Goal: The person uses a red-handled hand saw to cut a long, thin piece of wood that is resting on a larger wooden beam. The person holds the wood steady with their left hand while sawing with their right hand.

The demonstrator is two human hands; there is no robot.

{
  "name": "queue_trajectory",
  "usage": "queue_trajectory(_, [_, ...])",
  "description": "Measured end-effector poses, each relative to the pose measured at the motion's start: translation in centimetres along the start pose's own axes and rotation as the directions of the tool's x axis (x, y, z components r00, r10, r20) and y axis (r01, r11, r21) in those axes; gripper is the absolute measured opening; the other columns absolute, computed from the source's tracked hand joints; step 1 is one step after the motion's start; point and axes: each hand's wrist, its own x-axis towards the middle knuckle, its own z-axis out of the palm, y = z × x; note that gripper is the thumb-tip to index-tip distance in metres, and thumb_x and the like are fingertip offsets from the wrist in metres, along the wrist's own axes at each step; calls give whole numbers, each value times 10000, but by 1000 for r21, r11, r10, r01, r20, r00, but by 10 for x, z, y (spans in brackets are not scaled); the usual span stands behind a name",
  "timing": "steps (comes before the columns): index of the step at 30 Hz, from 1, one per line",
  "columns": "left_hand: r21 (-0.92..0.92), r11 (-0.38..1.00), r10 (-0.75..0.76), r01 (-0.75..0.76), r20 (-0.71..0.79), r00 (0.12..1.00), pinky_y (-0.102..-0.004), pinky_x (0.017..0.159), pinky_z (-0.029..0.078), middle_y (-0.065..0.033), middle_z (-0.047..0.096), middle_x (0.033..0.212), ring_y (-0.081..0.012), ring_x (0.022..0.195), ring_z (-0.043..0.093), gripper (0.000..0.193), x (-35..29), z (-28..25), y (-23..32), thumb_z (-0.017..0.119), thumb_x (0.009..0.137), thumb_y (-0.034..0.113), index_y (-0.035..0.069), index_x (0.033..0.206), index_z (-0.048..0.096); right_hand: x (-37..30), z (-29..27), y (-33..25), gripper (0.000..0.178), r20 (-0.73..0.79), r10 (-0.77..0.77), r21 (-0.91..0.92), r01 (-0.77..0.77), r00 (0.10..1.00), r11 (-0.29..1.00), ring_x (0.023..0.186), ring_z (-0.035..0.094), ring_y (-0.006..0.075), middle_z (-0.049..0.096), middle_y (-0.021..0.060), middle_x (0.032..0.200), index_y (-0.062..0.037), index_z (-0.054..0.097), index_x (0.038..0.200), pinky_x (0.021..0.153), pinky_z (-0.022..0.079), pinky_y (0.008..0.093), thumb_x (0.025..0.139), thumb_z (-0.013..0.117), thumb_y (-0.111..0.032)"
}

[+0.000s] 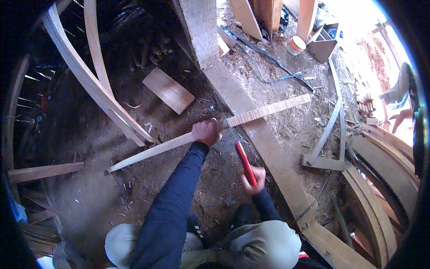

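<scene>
A long, narrow wooden strip (277, 108) lies slantwise in front of me, with its right part resting across a thick timber beam. My left hand (207, 132) is closed around the strip near its middle. Beside the knuckles, a small dark piece sits against the wood; its kind is not clear. My right hand (254, 180) grips a long red-handled tool (245, 163) with a pale tip. That tip points up toward the strip, just below it and apart from it. What kind of tool it is cannot be made out.
The timber beam (280, 161) runs from the upper middle to the lower right. A short board (169, 91) lies on the dirt floor. Curved planks (85, 74) stand at left, more (371, 215) at right. A tub (295, 45) and an open wooden box (322, 47) stand farther off.
</scene>
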Motion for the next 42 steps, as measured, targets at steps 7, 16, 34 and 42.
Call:
queue_trajectory(7, [2,1000,6,-6,31,1000,-461,617,537,-122,673,730,-329,681,671,269,15,-1,3,689,684,366,156,837,619,19,11,-14,91,-76,6,12,-5,997,1000,458,553,207,479,108,531,-45,548,662,463,416,315,678,638,-50])
queue_trajectory(16, [3,1000,29,-29,11,1000,-469,622,545,-125,664,692,-332,654,670,260,15,1,1,694,698,380,143,780,624,11,5,-8,87,-36,34,38,-32,999,999,442,534,207,502,107,543,-44,573,692,468,431,310,680,651,-78])
queue_trajectory(34, [8,1000,-25,24,57,998,-445,661,545,-135,680,764,-319,724,680,295,4,-10,10,729,676,382,130,809,651,-8,-1,2,69,-4,-60,45,60,998,997,450,540,167,501,81,519,-40,599,699,484,446,291,696,665,-60])
queue_trajectory(42, [57,998,-37,37,12,999,-454,659,542,-134,682,783,-329,736,678,295,14,-10,5,715,675,392,134,811,665,-52,-17,-22,35,-78,-24,55,28,997,998,450,490,105,509,49,537,-29,599,708,483,401,283,707,628,-47])
